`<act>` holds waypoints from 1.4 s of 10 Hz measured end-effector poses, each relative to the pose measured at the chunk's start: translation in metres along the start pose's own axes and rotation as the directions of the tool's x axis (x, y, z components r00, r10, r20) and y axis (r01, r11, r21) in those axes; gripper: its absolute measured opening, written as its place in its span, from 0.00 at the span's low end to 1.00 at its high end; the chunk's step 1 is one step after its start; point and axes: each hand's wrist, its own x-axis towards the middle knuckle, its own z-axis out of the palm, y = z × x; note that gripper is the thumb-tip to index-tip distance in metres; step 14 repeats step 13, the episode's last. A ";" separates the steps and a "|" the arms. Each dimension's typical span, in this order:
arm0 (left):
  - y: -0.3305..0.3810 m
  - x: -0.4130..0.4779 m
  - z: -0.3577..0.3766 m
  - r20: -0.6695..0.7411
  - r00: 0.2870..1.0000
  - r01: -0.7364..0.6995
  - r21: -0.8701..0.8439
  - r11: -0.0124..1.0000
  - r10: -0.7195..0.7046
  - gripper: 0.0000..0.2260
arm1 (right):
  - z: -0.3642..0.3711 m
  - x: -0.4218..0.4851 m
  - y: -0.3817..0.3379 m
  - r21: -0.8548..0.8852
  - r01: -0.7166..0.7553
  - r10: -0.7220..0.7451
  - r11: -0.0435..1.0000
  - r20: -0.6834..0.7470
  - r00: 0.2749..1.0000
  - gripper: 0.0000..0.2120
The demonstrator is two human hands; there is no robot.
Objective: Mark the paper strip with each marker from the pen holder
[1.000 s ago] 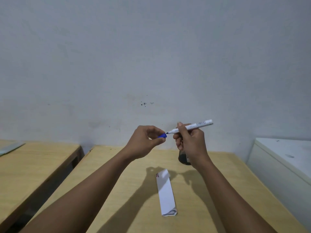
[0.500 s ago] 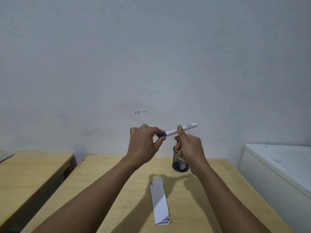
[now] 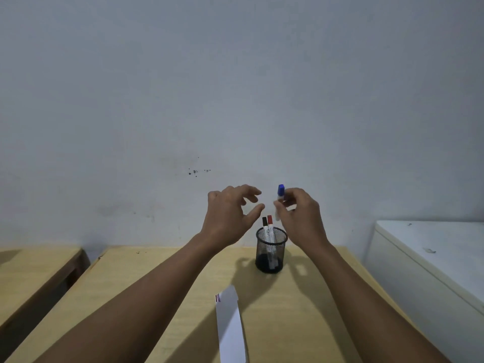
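My right hand holds a white marker with a blue cap upright, cap on top, just above a black mesh pen holder. A black-capped marker and a red-capped marker stand in the holder. My left hand hovers left of the blue marker with its fingers spread and nothing in them. A white paper strip lies on the wooden table in front of the holder, with small marks at its far left corner.
A second wooden table stands to the left across a gap. A white cabinet sits close on the right. A plain wall rises right behind the table.
The cap went back on the blue marker. My left hand let go and opened. My right hand turned the marker from lying sideways to upright, above the holder.
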 end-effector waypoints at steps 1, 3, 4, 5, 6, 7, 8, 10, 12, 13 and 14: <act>-0.017 0.007 0.023 0.154 0.981 0.104 0.084 0.991 -0.116 0.16 | -0.005 0.019 0.018 0.026 -0.104 0.103 0.994 0.039 0.994 0.16; -0.047 0.003 0.084 0.512 0.810 0.182 0.245 0.952 -0.286 0.39 | 0.016 0.032 0.065 -0.098 -0.110 0.129 0.989 0.214 0.968 0.28; -0.052 0.000 0.103 0.599 0.742 0.192 0.239 0.952 -0.301 0.45 | 0.028 0.034 0.087 -0.179 -0.100 0.150 0.979 0.297 0.943 0.23; -0.056 -0.002 0.117 0.611 0.741 0.207 0.188 0.960 -0.279 0.41 | 0.038 0.036 0.101 -0.204 -0.156 0.220 0.966 0.347 0.912 0.17; -0.060 -0.002 0.124 0.587 0.764 0.192 0.191 0.963 -0.269 0.39 | 0.043 0.037 0.109 -0.198 -0.201 0.260 0.959 0.343 0.903 0.13; -0.062 0.000 0.127 0.577 0.774 0.175 0.202 0.964 -0.261 0.40 | 0.047 0.038 0.113 -0.179 -0.221 0.271 0.959 0.336 0.902 0.10; -0.064 0.001 0.129 0.579 0.772 0.183 0.193 0.964 -0.262 0.40 | 0.050 0.041 0.113 -0.197 -0.220 0.279 0.955 0.356 0.892 0.10; -0.066 0.001 0.130 0.576 0.772 0.191 0.191 0.963 -0.267 0.40 | 0.055 0.043 0.115 -0.231 -0.215 0.289 0.949 0.362 0.886 0.11; -0.061 0.000 0.117 0.558 0.789 0.175 0.198 0.964 -0.258 0.43 | 0.053 0.036 0.105 -0.198 -0.226 0.282 0.954 0.329 0.901 0.17; -0.059 0.005 0.101 0.495 0.824 0.176 0.238 0.955 -0.275 0.43 | 0.049 0.038 0.090 -0.222 -0.181 0.241 0.958 0.281 0.929 0.19; -0.059 0.005 0.101 0.495 0.824 0.176 0.238 0.955 -0.275 0.43 | 0.049 0.038 0.090 -0.222 -0.181 0.241 0.958 0.281 0.929 0.19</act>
